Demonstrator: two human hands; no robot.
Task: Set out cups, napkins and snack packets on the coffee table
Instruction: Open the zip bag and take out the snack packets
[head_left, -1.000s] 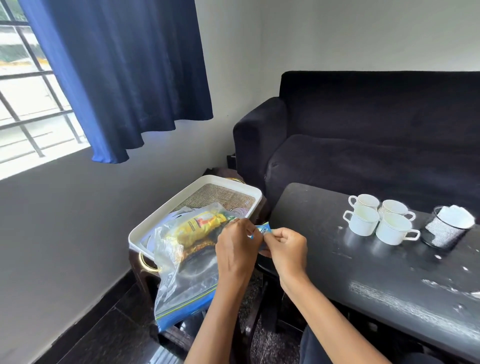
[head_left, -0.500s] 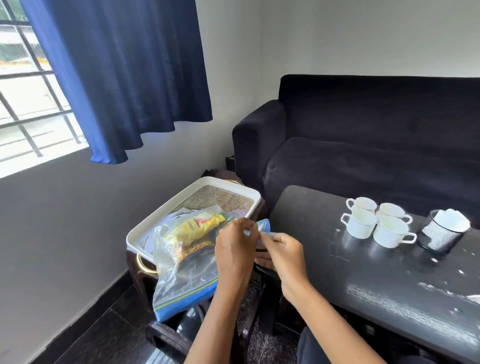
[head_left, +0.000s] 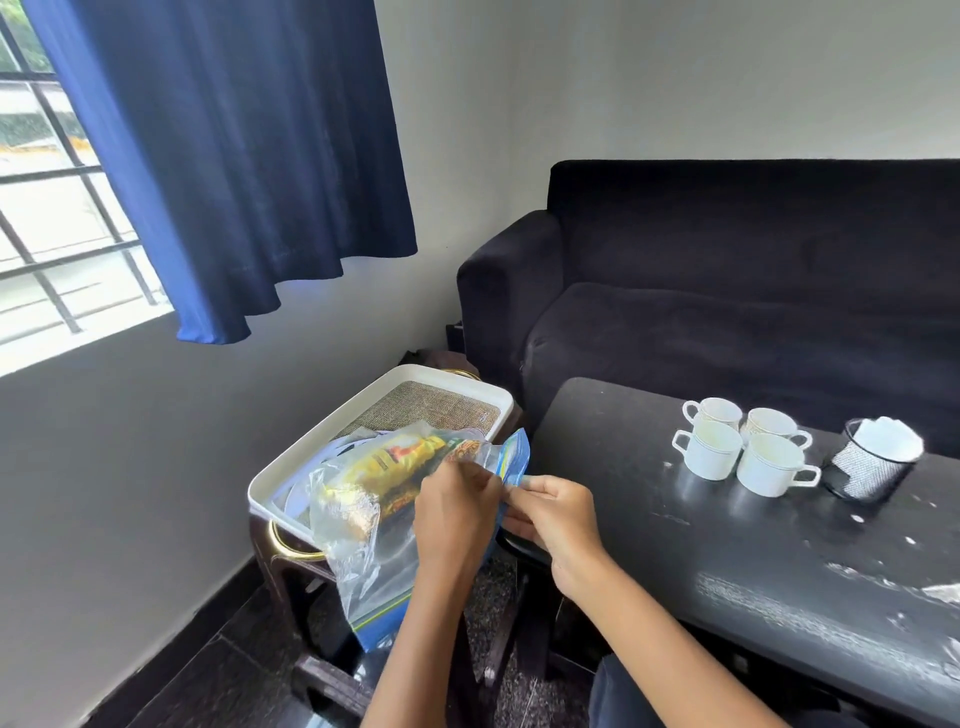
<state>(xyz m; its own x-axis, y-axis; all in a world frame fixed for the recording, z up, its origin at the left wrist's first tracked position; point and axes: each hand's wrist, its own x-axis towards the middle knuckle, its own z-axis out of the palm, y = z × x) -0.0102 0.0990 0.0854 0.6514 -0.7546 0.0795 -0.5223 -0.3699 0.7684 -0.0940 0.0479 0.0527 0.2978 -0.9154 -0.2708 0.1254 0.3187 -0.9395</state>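
A clear zip bag with a blue seal strip hangs over the near end of a white tray. Yellow snack packets show through the plastic. My left hand and my right hand both pinch the blue mouth of the bag, close together, just left of the black coffee table. Several white cups stand grouped on the table. Beside them is a black mesh holder with white napkins.
The tray rests on a dark side stand with a gold handle, against the grey wall. A black sofa sits behind the table. A blue curtain hangs over the window at left. White specks mark the table's near right.
My hands have shifted slightly along the bag's blue mouth, and the bag has folded and hangs a little differently. The cups and napkin holder have not moved.
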